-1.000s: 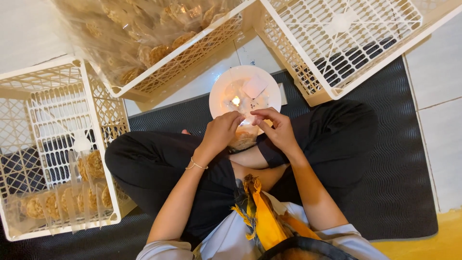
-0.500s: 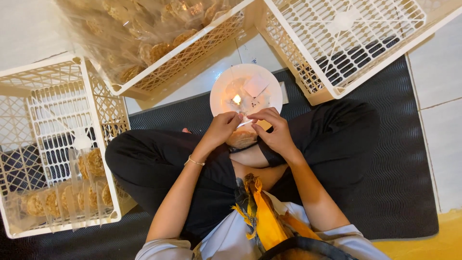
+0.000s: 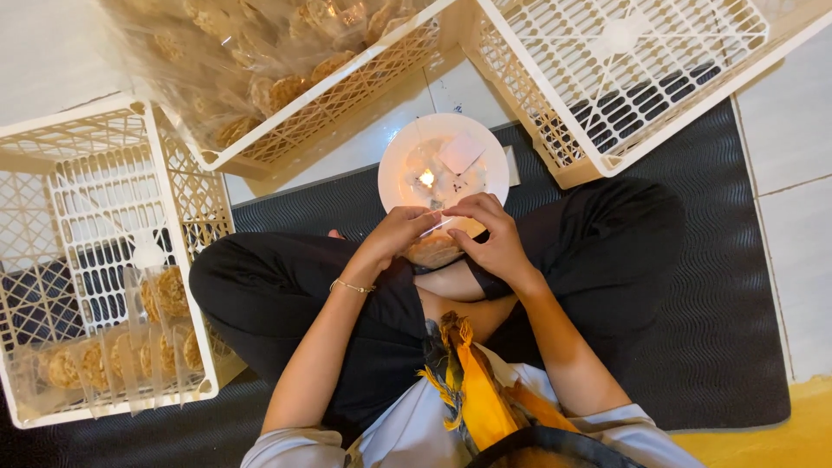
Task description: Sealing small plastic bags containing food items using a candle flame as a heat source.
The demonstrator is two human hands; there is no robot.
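Left hand (image 3: 394, 236) and right hand (image 3: 494, 238) together pinch the mouth of a clear packet of round crackers (image 3: 433, 251), held just below them over the lap. A small flame (image 3: 426, 178) burns on the white plate (image 3: 399, 165) directly beyond the fingertips. Risk: singed fingers or over-melted plastic, given that closeness.

A home snack-packing spot: tiled floor (image 3: 793, 130), dark mat (image 3: 728, 286), white crates (image 3: 624, 78) of bagged crackers (image 3: 113, 364)
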